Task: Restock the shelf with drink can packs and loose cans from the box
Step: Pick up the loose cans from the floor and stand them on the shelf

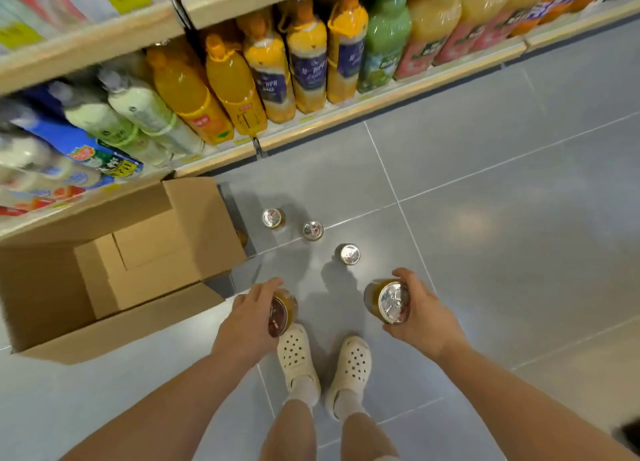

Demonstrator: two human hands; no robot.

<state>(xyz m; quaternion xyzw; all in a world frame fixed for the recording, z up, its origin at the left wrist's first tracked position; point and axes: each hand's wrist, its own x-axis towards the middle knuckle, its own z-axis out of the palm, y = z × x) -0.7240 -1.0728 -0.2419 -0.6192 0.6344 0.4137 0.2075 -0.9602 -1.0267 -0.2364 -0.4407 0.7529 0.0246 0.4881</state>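
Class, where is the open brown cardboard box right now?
In the head view, the open brown cardboard box sits on the grey tiled floor at left, against the bottom shelf.

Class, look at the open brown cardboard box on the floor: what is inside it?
Inside the open brown cardboard box sits a smaller closed cardboard carton. Its contents are hidden, and whatever lies beneath it is covered.

Bright overhead light, floor (485,183) glare – soft shadows, blurred, bowed edges
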